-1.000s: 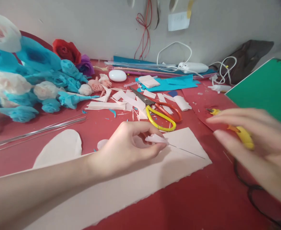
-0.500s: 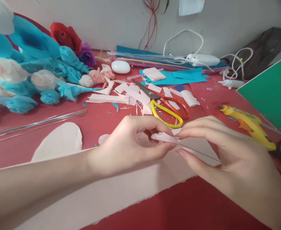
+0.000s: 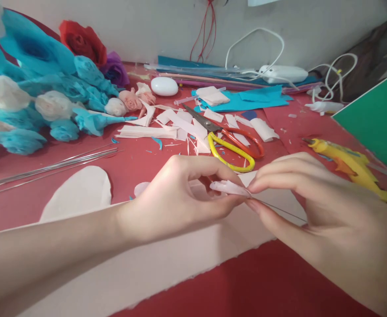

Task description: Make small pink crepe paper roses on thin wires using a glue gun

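In the head view, my left hand [image 3: 180, 198] pinches a small pale pink paper bud [image 3: 228, 188] between thumb and forefinger. A thin wire stem [image 3: 284, 210] runs from the bud's base down to the right. My right hand [image 3: 325, 211] is closed on that base, with thumb and forefinger meeting where paper and wire join. Below both hands lies a large sheet of pale pink paper [image 3: 167, 259]. Just beyond them rest scissors [image 3: 231, 149] with one yellow and one red handle. A rounded cut piece of pink paper [image 3: 81, 191] is left of my left hand.
Blue and pink paper flowers [image 3: 61, 105] pile up at the left, near several metal wires [image 3: 57, 166]. Paper scraps [image 3: 153, 132] surround the scissors. A yellow glue gun [image 3: 351, 163] lies at the right by a green board [image 3: 378, 123]. White cords [image 3: 340, 79] lie behind.
My right thumb has closed in against the bud's base, where it was slightly apart before. The left hand keeps its pinch. The whole view has shifted a little.
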Available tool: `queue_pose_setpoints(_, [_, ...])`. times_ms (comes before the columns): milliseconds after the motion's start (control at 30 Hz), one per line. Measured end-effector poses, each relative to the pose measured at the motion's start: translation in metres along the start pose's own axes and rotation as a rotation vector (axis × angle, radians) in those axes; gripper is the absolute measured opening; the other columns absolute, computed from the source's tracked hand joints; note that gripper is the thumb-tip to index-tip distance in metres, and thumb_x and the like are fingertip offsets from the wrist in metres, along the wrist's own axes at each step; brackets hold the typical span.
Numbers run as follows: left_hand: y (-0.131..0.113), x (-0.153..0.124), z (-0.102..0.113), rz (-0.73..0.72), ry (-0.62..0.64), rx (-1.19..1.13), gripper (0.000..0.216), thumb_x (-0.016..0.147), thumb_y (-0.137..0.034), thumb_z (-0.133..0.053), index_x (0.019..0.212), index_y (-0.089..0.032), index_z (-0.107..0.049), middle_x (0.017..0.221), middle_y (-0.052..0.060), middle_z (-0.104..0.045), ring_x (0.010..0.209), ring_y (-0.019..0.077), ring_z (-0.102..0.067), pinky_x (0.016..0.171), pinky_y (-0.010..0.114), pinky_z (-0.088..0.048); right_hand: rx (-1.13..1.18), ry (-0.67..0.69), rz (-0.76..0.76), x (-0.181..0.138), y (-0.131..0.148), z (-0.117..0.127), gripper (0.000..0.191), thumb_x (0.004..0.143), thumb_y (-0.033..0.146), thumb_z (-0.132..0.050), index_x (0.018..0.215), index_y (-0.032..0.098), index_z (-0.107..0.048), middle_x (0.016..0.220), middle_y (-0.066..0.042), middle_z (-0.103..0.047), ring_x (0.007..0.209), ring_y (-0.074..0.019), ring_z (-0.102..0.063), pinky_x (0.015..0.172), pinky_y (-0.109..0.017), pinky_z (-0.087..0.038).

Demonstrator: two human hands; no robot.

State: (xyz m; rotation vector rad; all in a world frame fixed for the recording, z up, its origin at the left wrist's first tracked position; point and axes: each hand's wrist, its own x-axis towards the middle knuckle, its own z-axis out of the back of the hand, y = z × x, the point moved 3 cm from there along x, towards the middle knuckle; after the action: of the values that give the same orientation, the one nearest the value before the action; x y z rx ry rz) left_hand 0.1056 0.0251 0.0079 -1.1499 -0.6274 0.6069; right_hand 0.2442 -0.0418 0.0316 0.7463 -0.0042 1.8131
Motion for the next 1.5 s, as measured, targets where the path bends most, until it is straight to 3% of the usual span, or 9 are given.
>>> queue_pose_setpoints(167, [0.001,0.001,-0.001,-0.018,0.016,-0.021,0.002,0.073,-0.016,-0.063,0.073,-0.016,-0.064,0.070,-0.005,-0.067,0.065,0.0062,-0.062,0.058,0.009,-0.047,0.055,0.004,0.037,0.000,-0.001,-0.001,0.009,0.071,0.010,-0.063,0.077,0.016,-0.059,0.082,0.001,-0.059,0.082,-0.0105,-0.054,0.068,-0.023,-0.045])
queue_pose_setpoints(433, [0.002,0.001,0.000,-0.040,0.043,0.009,0.004,0.072,-0.016,-0.063,0.076,-0.016,-0.064,0.073,-0.004,-0.068,0.069,0.0080,-0.063,0.061,0.011,-0.048,-0.067,-0.040,0.177,0.001,0.006,0.004,0.007,0.074,0.010,-0.059,0.071,0.017,-0.061,0.077,-0.001,-0.062,0.078,-0.0144,-0.054,0.072,-0.029,-0.044])
queue_pose_setpoints(667, [0.002,0.001,0.000,-0.042,0.018,0.017,0.002,0.072,-0.018,-0.064,0.073,-0.016,-0.064,0.071,-0.004,-0.067,0.066,0.0081,-0.062,0.058,0.011,-0.048,-0.245,-0.002,0.359,-0.006,0.008,0.010,0.017,0.070,0.010,-0.064,0.086,0.017,-0.065,0.086,0.000,-0.065,0.082,-0.0195,-0.055,0.075,-0.037,-0.042])
queue_pose_setpoints(833, [0.003,0.000,0.000,-0.054,0.024,0.038,0.004,0.073,-0.020,-0.063,0.076,-0.017,-0.064,0.072,-0.004,-0.067,0.068,0.0088,-0.061,0.061,0.013,-0.049,-0.250,-0.041,0.367,-0.005,0.012,0.012,0.008,0.071,0.009,-0.062,0.076,0.015,-0.063,0.075,-0.001,-0.067,0.073,-0.0187,-0.058,0.068,-0.036,-0.041])
queue_pose_setpoints(1000, [0.003,0.000,-0.001,-0.052,0.034,0.033,0.006,0.074,-0.021,-0.061,0.078,-0.017,-0.063,0.074,-0.002,-0.067,0.070,0.0123,-0.062,0.062,0.019,-0.050,-0.246,-0.027,0.350,-0.010,0.009,0.009,0.014,0.072,0.013,-0.062,0.086,0.017,-0.064,0.082,-0.003,-0.065,0.082,-0.0208,-0.055,0.078,-0.039,-0.041])
queue_pose_setpoints(1233, [0.003,0.001,-0.001,-0.037,0.006,0.016,0.010,0.071,-0.023,-0.064,0.080,-0.018,-0.063,0.078,0.000,-0.067,0.073,0.0145,-0.062,0.066,0.023,-0.050,-0.237,0.022,0.330,-0.015,0.002,0.006,0.023,0.075,0.016,-0.060,0.098,0.015,-0.061,0.087,-0.005,-0.061,0.088,-0.0211,-0.053,0.081,-0.040,-0.041])
queue_pose_setpoints(1500, [0.003,0.002,0.000,-0.101,0.014,0.036,0.014,0.070,-0.017,-0.065,0.083,-0.018,-0.061,0.082,-0.002,-0.066,0.076,0.0122,-0.061,0.071,0.022,-0.049,-0.185,-0.039,0.351,-0.006,0.006,0.007,0.012,0.072,0.008,-0.062,0.084,0.010,-0.064,0.075,-0.006,-0.063,0.076,-0.0185,-0.057,0.070,-0.035,-0.043])
